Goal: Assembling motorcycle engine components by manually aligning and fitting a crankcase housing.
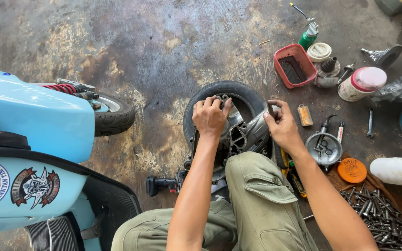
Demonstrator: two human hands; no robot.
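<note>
A small black tyre with a grey engine casing [238, 132] lies flat on the stained concrete floor in front of my knees. My left hand [210, 116] rests on top of the casing near the wheel hub, fingers curled over the metal. My right hand [281, 124] is at the casing's right edge, thumb and fingers pinched on a small dark tool [271, 109]. What the tool's tip touches is hidden by the hand.
A light blue scooter [33, 153] fills the left side, with its rear wheel [113, 114]. A cordless drill [164, 183] lies by my knee. On the right lie a red tray [295, 65], a spray bottle [309, 36], a white jar [362, 83], a round metal part [324, 148], an orange lid [351, 170] and several bolts [382, 216].
</note>
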